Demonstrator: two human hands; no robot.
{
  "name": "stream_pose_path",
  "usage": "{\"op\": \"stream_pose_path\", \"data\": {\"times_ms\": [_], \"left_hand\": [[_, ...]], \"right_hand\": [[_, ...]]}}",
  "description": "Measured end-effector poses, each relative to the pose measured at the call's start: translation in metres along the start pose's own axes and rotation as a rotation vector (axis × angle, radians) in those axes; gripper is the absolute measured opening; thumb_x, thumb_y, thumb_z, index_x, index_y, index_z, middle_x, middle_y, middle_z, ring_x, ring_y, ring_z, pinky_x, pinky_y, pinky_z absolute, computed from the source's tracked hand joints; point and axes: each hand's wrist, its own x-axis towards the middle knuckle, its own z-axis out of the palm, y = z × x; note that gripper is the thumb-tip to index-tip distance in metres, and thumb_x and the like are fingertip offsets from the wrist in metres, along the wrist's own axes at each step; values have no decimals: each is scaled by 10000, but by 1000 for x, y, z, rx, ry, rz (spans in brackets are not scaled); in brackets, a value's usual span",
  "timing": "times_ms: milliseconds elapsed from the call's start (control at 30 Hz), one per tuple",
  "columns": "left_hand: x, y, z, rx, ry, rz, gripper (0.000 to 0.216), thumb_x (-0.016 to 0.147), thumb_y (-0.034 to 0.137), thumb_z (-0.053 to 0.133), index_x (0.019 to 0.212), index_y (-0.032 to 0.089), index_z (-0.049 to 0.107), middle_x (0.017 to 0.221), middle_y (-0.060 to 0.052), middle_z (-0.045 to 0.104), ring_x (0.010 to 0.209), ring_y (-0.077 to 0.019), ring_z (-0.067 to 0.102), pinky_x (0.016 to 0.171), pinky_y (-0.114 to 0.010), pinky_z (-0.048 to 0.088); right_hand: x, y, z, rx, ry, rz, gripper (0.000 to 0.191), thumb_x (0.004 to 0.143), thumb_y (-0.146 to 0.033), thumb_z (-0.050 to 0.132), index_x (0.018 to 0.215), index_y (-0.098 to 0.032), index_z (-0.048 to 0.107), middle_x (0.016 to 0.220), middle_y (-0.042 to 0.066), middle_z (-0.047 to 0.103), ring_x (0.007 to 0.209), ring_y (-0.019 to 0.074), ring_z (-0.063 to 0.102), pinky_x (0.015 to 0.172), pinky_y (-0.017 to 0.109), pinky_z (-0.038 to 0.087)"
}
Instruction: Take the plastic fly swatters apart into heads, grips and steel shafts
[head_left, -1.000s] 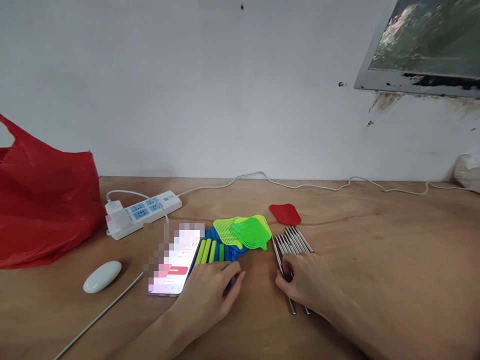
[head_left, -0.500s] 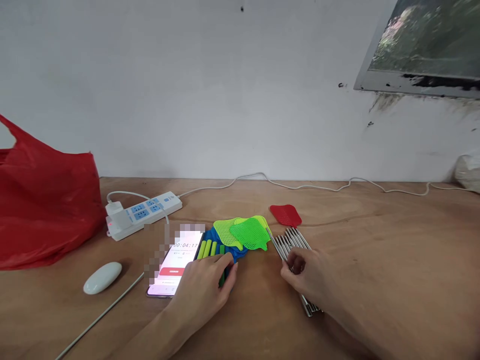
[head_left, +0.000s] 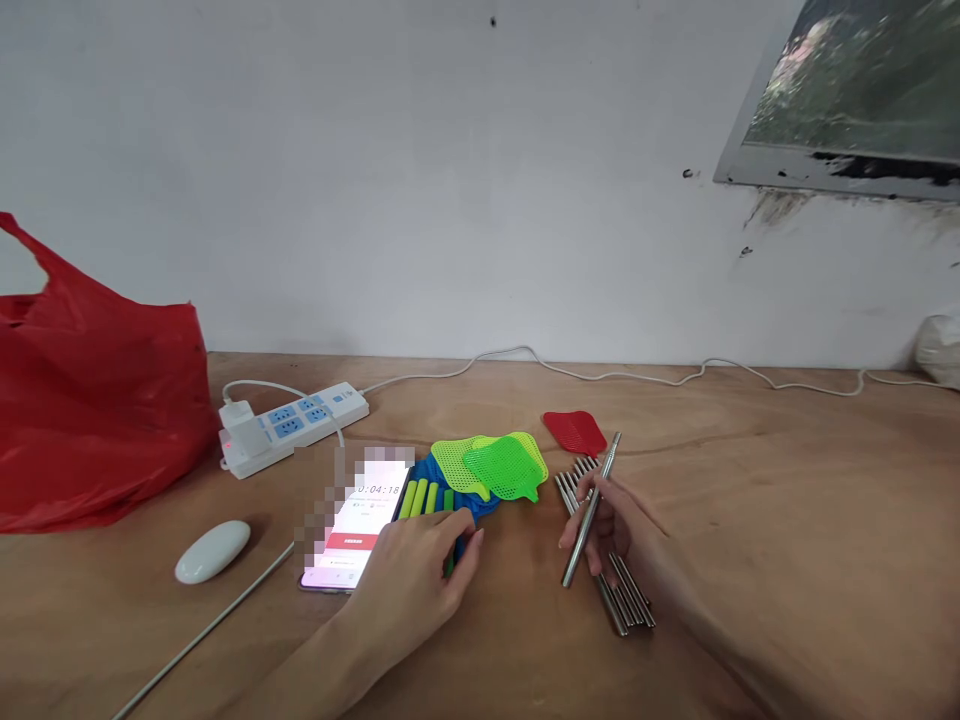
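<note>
My right hand [head_left: 619,530] pinches a slim metal telescopic rod [head_left: 592,520], tilted and lifted above a row of similar metal rods [head_left: 626,605] on the table. My left hand [head_left: 420,565] rests loosely bent over several yellow-green, blue and green handles [head_left: 420,497]; its thumb and index finger are apart, and the other fingers are hidden. Beyond the handles lie perforated fly swatter heads: bright green [head_left: 506,468] and yellow-green [head_left: 454,465] ones on top of blue ones [head_left: 487,507]. A red swatter head [head_left: 576,432] lies behind the rods.
Beside my left hand lies a phone [head_left: 360,515] with a running timer. A white power strip [head_left: 300,425], a white oval object [head_left: 214,552] and a red plastic bag [head_left: 97,400] are farther left. A thin cable [head_left: 615,374] runs along the wall.
My right hand has raised one metal rod off the row and tilted it upright. My left hand stays over the handles. The view has shifted slightly.
</note>
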Motion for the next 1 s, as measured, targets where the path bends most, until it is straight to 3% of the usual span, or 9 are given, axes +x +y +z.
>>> {"op": "stream_pose_path", "data": {"times_ms": [100,233,467,667,767,1000], "left_hand": [[0,2,-1,-34,-32,17,300,978,289,409,712,212,523,573,17,556,518,-159,528,516,-270,240],[-1,5,-2,-73,-74,114,254,978,241,417,771,208,561,669,8,622,565,-154,546,530,-269,278],[-1,6,-2,-83,-74,137,261,978,230,415,787,203,591,681,2,636,561,-145,532,528,-268,270],[-1,6,-3,-79,-88,128,273,979,234,409,756,204,563,669,7,623,555,-143,521,533,-265,260],[-1,6,-3,-82,-97,131,275,983,238,407,764,202,570,686,2,633,572,-148,532,540,-267,265],[-2,5,-2,-76,-89,148,263,984,228,414,770,201,564,680,7,626,580,-151,543,537,-276,251]], "right_hand": [[1,1,-1,44,32,-27,528,823,-730,573,772,-204,571,695,20,663,428,107,517,336,203,408],[1,2,1,69,97,-57,443,736,-623,761,763,-200,633,567,-51,496,424,89,451,329,183,393],[-2,-5,5,128,55,-34,439,756,-572,764,1004,-238,627,680,-29,626,433,89,476,356,188,392],[-3,-7,5,92,83,-10,424,785,-622,718,806,-204,650,510,-45,512,434,87,395,379,182,300],[-2,-5,1,133,131,-7,423,752,-599,759,732,-189,654,534,-49,471,435,73,357,383,189,271],[2,-3,-8,233,179,28,356,721,-523,823,726,-189,700,535,-60,397,453,74,331,389,194,263]]}}
